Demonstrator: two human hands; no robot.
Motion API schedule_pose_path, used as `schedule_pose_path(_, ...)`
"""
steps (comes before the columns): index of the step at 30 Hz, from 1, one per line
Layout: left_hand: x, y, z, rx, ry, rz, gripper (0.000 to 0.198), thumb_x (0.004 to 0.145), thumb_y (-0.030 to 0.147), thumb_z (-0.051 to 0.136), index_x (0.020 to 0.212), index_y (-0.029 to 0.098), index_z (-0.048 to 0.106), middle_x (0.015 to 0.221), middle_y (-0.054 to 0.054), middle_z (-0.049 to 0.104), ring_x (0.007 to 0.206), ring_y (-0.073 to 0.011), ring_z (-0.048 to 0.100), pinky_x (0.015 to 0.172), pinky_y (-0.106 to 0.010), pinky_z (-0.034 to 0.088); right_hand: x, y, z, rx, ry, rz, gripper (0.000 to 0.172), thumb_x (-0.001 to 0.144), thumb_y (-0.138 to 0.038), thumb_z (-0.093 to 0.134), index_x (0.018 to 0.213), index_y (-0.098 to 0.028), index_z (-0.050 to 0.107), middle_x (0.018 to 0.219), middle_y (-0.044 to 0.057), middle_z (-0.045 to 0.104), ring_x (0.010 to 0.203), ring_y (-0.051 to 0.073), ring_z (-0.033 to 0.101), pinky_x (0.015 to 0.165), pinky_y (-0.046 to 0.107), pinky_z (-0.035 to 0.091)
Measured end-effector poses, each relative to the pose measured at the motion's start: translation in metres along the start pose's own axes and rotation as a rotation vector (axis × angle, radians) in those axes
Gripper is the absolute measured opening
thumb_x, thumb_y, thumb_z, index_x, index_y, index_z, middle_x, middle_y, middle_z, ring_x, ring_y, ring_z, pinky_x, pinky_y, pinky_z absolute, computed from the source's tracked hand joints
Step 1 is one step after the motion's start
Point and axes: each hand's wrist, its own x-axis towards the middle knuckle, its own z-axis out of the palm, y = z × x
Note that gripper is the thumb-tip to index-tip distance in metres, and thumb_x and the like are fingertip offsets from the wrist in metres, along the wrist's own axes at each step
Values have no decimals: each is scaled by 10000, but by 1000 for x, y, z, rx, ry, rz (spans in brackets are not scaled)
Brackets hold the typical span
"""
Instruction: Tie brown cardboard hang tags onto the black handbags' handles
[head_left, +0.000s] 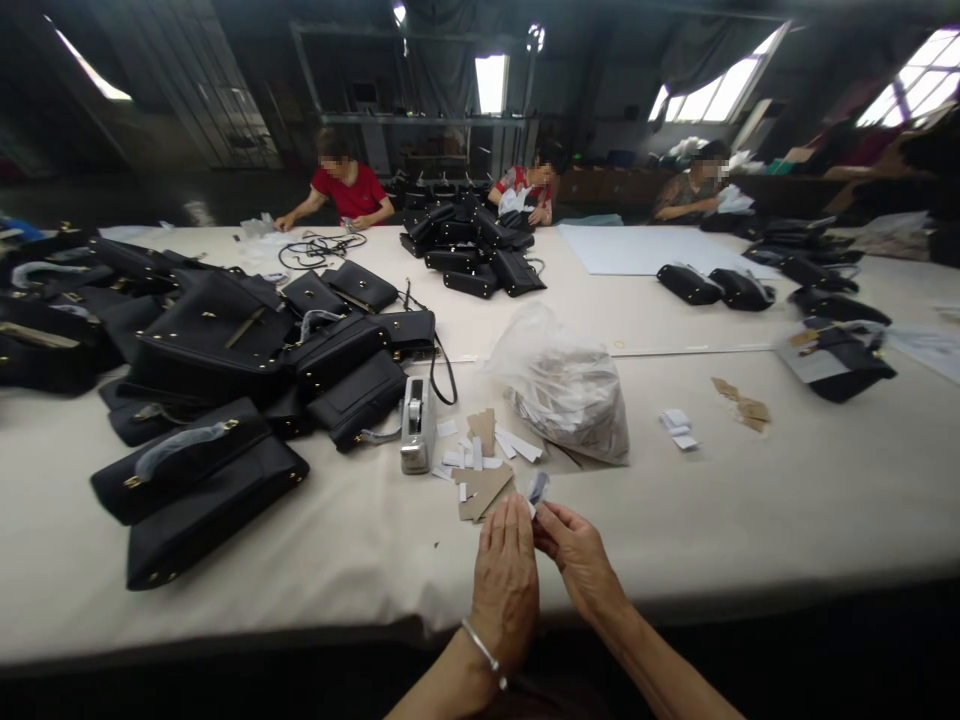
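My left hand (504,578) and my right hand (579,556) meet at the table's near edge, both pinched on a small white paper slip (537,489) that sticks up between the fingertips. A silver bracelet circles my left wrist. Just beyond the fingers lie brown card pieces (484,487) and several loose white slips (480,452). A grey tape dispenser (417,424) stands left of them. A clear plastic bag (564,388) stuffed with paper tags sits behind.
Black handbags (214,350) pile up on the left of the cream table (787,500), with more heaps mid-table (472,250) and at right (840,355). Small tags (742,405) lie at right. Three people sit working along the far side.
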Motion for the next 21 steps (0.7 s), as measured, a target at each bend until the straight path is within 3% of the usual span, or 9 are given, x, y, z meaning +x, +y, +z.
schedule_pose_path(3,-8,-3,9,12,-14,-61,625,782,-25,360,1405,7,391,1375,-206,562,1289,-309,513,1024,-465,464,5,0,8,-23,-56,48,404,609,-407,888,887,-141,767,838,51,750,759,174,676,789,304,540)
schedule_pose_path(6,-4,-18,0,-204,-77,-174,585,820,33,392,1404,51,413,1357,-199,579,1262,-315,536,1011,-489,468,12,2,14,-69,-69,94,413,596,-388,898,895,-137,766,824,47,743,747,161,663,770,292,532)
schedule_pose_path(9,8,-40,-24,-609,-165,-439,367,920,208,441,1257,168,580,1200,-133,687,1100,-281,630,984,-478,469,19,10,22,-84,-115,167,401,595,-393,894,880,-142,763,803,44,725,707,142,626,688,267,516)
schedule_pose_path(12,15,-60,-46,-991,-188,-776,226,897,352,543,1014,211,675,990,-73,734,952,-246,653,912,-392,482,21,22,36,-107,-158,211,381,582,-367,893,877,-166,761,791,19,689,643,101,546,555,209,438)
schedule_pose_path(15,5,-73,-49,-1242,-131,-1027,243,825,396,638,940,183,667,854,-49,716,785,-201,636,709,-291,483,22,31,53,-209,-156,205,368,543,-400,890,794,-171,747,664,-18,615,526,69,411,454,202,304)
schedule_pose_path(17,-7,-80,-44,-1328,-49,-1161,270,780,410,692,893,168,655,768,-33,697,682,-167,603,626,-259,446,26,33,65,-367,-223,185,338,560,-434,865,724,-170,733,586,-30,570,493,73,371,453,223,271)
schedule_pose_path(21,-30,-96,-41,-1365,159,-1329,353,690,452,774,851,157,665,740,-36,702,666,-156,604,648,-254,443,58,26,90,-618,-275,49,287,572,-426,838,611,-171,712,495,-29,537,503,116,420,506,269,317)
